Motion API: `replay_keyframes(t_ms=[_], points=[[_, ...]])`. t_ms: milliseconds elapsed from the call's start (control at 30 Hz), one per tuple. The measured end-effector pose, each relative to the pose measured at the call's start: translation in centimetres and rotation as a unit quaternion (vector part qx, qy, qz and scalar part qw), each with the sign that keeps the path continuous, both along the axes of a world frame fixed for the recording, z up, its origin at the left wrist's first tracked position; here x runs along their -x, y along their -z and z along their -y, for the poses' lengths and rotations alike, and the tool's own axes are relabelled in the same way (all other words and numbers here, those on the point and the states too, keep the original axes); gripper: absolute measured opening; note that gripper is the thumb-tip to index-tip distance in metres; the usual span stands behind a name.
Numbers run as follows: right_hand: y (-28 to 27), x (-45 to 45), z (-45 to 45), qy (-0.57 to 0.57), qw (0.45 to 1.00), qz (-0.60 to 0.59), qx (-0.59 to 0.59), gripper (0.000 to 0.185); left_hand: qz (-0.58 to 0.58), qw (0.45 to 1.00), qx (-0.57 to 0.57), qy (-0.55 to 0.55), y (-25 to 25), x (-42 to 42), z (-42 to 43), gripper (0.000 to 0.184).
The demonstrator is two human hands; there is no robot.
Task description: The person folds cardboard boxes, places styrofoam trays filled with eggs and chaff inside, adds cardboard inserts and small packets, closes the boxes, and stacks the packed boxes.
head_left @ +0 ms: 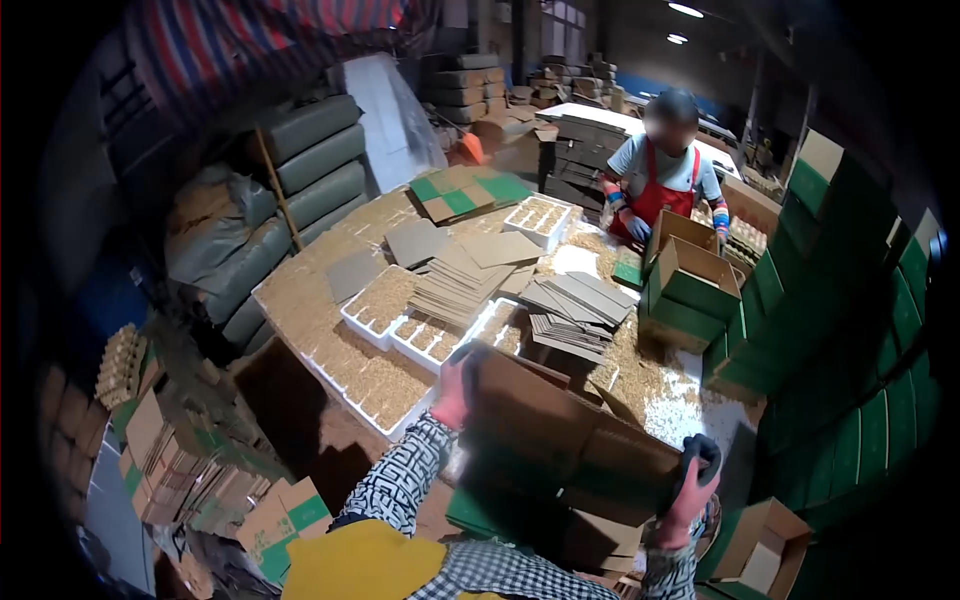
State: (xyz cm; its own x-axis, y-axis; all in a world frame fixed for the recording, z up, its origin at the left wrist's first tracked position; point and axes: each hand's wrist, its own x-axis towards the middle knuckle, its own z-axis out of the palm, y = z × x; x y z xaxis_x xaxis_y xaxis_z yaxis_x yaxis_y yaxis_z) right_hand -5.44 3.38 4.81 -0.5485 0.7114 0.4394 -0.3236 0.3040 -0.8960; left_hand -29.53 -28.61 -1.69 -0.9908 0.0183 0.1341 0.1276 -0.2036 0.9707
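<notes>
A large brown cardboard carton (560,430) is held in front of my body, its wide panel tilted and partly in shadow. My left hand (455,392), in a pink glove with dark fingers, grips its upper left edge. At the right end, my right hand (688,492), gloved the same way, is closed on the edge. Its lower flaps (600,540) hang near my checked apron. Just beyond the carton, white trays (425,340) hold a tan, grainy material, and grey cardboard sheets (575,300) are piled beside them.
Tan cardboard sheets (460,285) lie on the table (300,285). A co-worker in a red apron (660,185) stands across it behind open boxes (695,280). Green cartons (835,290) are stacked high at right. An open box (765,550) sits low right; flattened cartons (190,460) lie left.
</notes>
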Motion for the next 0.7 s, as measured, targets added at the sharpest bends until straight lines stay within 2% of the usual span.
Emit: replay_keyframes(t_ms=[33,67,100,133,167,200,233,267,333,367,400,433,467,500,533,567,600,633,667,700], points=[[-0.9,-0.6,-0.1,-0.015,1.000,-0.006,0.007,0.023,0.015,0.998,-0.050,0.033,-0.5,-0.2,0.9,0.037],[-1.4,-0.9,-0.2,-0.029,0.999,-0.012,0.014,0.029,-0.021,0.989,-0.069,0.129,-3.0,-3.2,0.2,0.043],[2.0,-0.5,-3.9,-0.027,0.999,0.013,0.037,0.045,-0.052,0.969,-0.088,0.225,-5.4,-6.3,-0.6,0.050],[4.3,0.3,-6.4,-0.087,0.985,-0.073,0.132,0.066,0.033,0.942,0.032,0.333,-5.7,-9.1,-0.8,0.056],[2.3,0.1,-4.9,-0.053,0.997,0.023,0.042,0.072,-0.265,0.884,0.180,0.340,-5.8,-11.1,-2.7,0.059],[0.3,-0.2,-3.5,-0.021,0.991,0.121,-0.051,0.079,-0.332,0.829,0.211,0.398,-5.8,-14.4,-4.1,0.053],[3.9,-0.6,-5.0,0.005,0.928,0.246,-0.281,0.096,-0.438,0.707,0.333,0.445,-8.1,-17.5,-6.0,0.047],[1.7,-1.0,-3.4,-0.017,0.900,0.240,-0.364,0.097,-0.428,0.691,0.331,0.480,-5.0,-20.6,-6.6,0.044],[0.1,-2.6,-2.9,-0.074,0.894,0.200,-0.394,0.091,-0.411,0.687,0.358,0.480,-2.0,-21.9,-6.7,0.046],[-1.3,-3.5,-3.0,-0.105,0.904,0.228,-0.346,0.084,-0.373,0.744,0.352,0.429,-2.0,-21.2,-6.5,0.052],[-1.5,-4.8,-4.1,-0.145,0.898,0.250,-0.330,0.081,-0.263,0.861,0.224,0.373,-3.3,-20.0,-4.9,0.059],[-0.3,-7.3,-4.6,-0.182,0.906,0.243,-0.294,0.080,-0.141,0.947,0.174,0.231,-2.0,-19.6,-4.4,0.063],[0.7,-9.3,-4.6,-0.217,0.913,0.232,-0.255,0.080,-0.026,0.994,0.074,0.074,-0.8,-19.2,-3.8,0.069],[-0.6,-9.9,-4.0,-0.307,0.849,0.226,-0.366,0.079,0.038,0.990,0.080,0.111,-0.5,-19.0,-3.3,0.072],[-1.7,-10.9,-3.1,-0.390,0.765,0.216,-0.465,0.079,0.032,0.963,0.249,0.103,0.2,-18.5,-3.0,0.073],[-0.1,-11.7,-2.1,-0.428,0.649,0.235,-0.583,0.074,0.032,0.961,0.257,0.099,0.1,-18.3,-3.4,0.074],[2.0,-12.7,-1.9,-0.418,0.614,0.284,-0.607,0.064,0.030,0.958,0.266,0.099,-1.2,-18.1,-3.8,0.075],[3.4,-12.1,-2.3,-0.401,0.661,0.217,-0.596,0.061,0.047,0.933,0.319,0.158,-3.0,-17.4,-3.7,0.071],[3.2,-10.2,-2.7,-0.379,0.701,0.146,-0.586,0.059,0.126,0.940,0.246,0.199,-5.4,-16.5,-3.4,0.073],[2.3,-8.8,-3.3,-0.345,0.738,0.128,-0.566,0.055,0.209,0.934,0.166,0.236,-7.2,-16.3,-2.7,0.074]])
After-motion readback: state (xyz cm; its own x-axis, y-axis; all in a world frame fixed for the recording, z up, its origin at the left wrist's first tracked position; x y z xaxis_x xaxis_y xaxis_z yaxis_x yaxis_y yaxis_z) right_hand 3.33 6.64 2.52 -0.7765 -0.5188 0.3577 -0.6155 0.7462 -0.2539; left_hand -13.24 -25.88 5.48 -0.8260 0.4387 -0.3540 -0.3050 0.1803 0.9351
